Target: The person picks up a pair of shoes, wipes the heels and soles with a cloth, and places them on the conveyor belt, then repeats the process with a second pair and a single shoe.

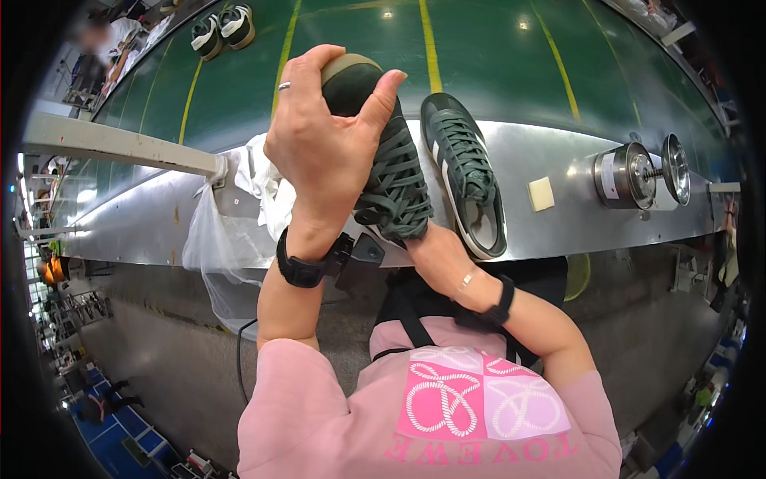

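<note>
A dark green sneaker [396, 168] with crisscrossed green laces is held up in front of me, toe pointing away. My left hand [323, 144] wraps its toe end, thumb and fingers on opposite sides. At the heel end is my right hand [440, 254]; its fingers are hidden by the shoe, so their grip does not show. Just right of it, a matching sneaker [463, 168] with pale side stripes lies upright on the metal ledge [550, 231], its opening toward me.
Beyond the ledge runs a green belt [495, 56] with yellow lines, carrying another pair of sneakers [222, 33] at far left. A pale yellow pad [540, 194] and a metal canister [626, 176] stand right. White paper [271, 188], a clear plastic bag [215, 239] and a beam [120, 142] are left.
</note>
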Motion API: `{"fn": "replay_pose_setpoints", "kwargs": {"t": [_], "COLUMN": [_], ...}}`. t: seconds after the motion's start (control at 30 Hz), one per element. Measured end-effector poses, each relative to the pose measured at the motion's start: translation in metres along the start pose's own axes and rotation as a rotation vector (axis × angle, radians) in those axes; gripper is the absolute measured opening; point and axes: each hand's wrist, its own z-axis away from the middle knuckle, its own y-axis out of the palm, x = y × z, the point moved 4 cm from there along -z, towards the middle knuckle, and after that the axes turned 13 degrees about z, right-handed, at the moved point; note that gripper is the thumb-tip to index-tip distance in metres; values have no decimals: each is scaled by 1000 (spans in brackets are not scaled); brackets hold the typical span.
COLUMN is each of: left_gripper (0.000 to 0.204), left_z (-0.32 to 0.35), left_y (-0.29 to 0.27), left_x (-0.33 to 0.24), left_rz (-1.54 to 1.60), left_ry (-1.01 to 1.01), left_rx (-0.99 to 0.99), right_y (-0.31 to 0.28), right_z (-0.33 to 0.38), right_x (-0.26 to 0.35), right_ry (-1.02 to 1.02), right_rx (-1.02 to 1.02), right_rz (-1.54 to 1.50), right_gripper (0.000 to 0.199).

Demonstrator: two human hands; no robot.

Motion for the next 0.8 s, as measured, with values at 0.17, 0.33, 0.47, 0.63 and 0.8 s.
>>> {"fn": "replay_pose_setpoints", "kwargs": {"t": [0.17,0.33,0.47,0.63,0.8], "left_gripper": [48,48,49,48,49], "left_z": [2,0,-1,1,-3], "left_y": [11,2,3,11,2], "left_x": [-5,0,-3,-12,3], "left_rz": [-33,-17,-40,-84,-59], "left_ry": [84,-7,41,112,-2], "left_rx": [33,9,-4,31,14], "right_y": [26,-8,2,26,-11], "right_z": [-4,17,7,-5,18], "right_x": [-1,1,-2,1,2], "right_ry": [-114,21,-58,-148,-8], "right_rx": [17,89,-7,7,-52], "right_rz": [45,-1,7,63,-56], "right_gripper": [23,23,22,20,25]}}
